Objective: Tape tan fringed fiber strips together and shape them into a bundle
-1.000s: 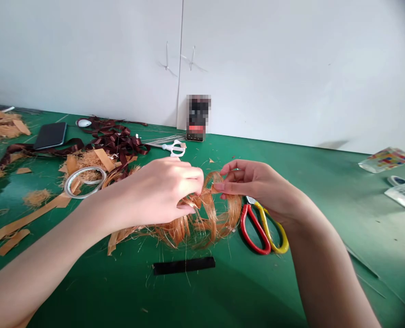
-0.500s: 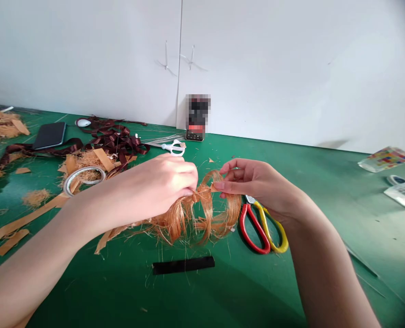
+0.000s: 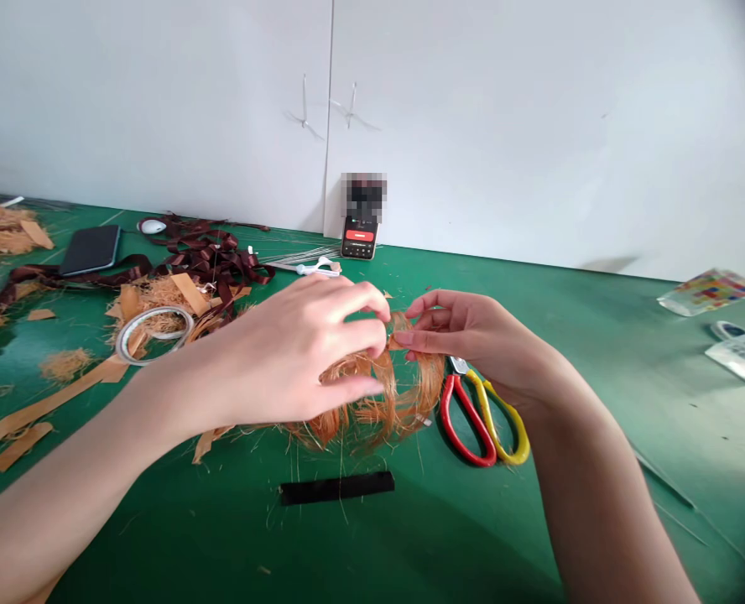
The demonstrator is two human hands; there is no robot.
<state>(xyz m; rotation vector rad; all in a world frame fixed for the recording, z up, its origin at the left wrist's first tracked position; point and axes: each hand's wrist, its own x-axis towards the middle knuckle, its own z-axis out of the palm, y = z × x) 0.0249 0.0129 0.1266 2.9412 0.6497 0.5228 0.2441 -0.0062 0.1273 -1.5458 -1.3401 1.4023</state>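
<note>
The left hand [image 3: 297,352] has swung right and opened up since a moment ago: the fingers [image 3: 353,323] are lifted and fanned, no longer curled tight on the bundle, and the fingertips now reach in close to the other hand. The wrist is high and the forearm runs in from the lower left. The thumb side sits low over the orange fibres [image 3: 366,403], and I can't tell whether that grip is clamped or just resting on them.

The right hand [image 3: 466,331] stays raised, forearm coming up from the lower right, with thumb and forefinger pressed together on a tan strip [image 3: 397,343] and the fibres at its end. The fibres hang in loose loops between the two grips, just above the surface [image 3: 599,470].

Right below the right grip are the red-and-yellow scissors [image 3: 482,419], with a black strip [image 3: 336,487] below the fibres. Beyond the left grip sit a tape roll [image 3: 154,334], white scissors [image 3: 318,268] and a tangle of dark ribbon [image 3: 209,256]. A phone [image 3: 359,238] leans against the wall [image 3: 504,126].
</note>
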